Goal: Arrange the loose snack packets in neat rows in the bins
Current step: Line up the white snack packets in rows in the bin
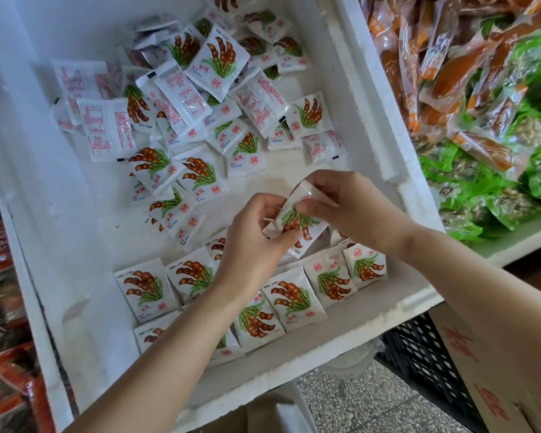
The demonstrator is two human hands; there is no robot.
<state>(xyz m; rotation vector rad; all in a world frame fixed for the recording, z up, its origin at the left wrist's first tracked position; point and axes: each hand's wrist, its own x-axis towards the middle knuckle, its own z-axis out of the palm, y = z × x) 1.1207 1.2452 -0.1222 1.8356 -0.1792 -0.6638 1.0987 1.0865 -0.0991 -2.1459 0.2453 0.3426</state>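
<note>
A white foam bin (85, 232) holds many small white snack packets printed with brown pods and green leaves. Loose packets (185, 98) lie jumbled in its far half. Near the front edge, several packets form rows (294, 295). Over the bin's middle, my left hand (256, 242) and my right hand (350, 207) both pinch one packet (297, 218), held tilted above the rows. My left forearm hides part of the front rows.
To the right, another bin (494, 239) is heaped with orange packs (450, 73) and green packs (497, 189). Red packs (0, 354) fill the left edge. A black crate (425, 364) and a cardboard box (494, 385) stand below right on the speckled floor.
</note>
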